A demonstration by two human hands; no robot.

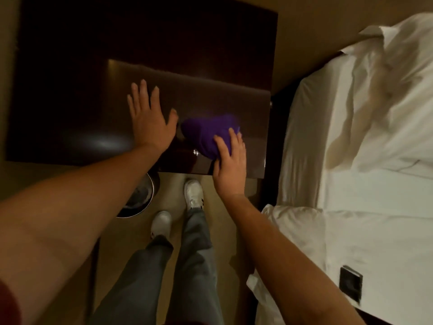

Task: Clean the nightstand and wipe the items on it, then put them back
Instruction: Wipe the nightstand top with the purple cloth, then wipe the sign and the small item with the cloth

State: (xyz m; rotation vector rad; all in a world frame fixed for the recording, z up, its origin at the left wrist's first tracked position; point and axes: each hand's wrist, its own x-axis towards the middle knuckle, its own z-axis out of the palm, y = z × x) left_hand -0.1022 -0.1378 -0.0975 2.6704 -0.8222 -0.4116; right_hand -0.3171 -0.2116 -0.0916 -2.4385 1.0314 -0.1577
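Bare forearms reach past grey trousers, white shoes and a round bin [140, 198] to a dark, glossy tabletop [210, 95]. The left hand [150, 120] lies flat, fingers spread; the right hand [230, 165] presses near-straight fingers onto a bunched purple cloth [208, 134] near the front edge. Soft and light, the cloth likely glides easily, best pinned from above. Polished surface runs on behind; the bed [351, 160] crowds the right edge.

You have a bed [375, 184] with rumpled white linen filling frame right; a small black square object [350, 284] lies on it, lower right. Round metal bin [140, 198] lower centre-left, on beige floor [131, 233].
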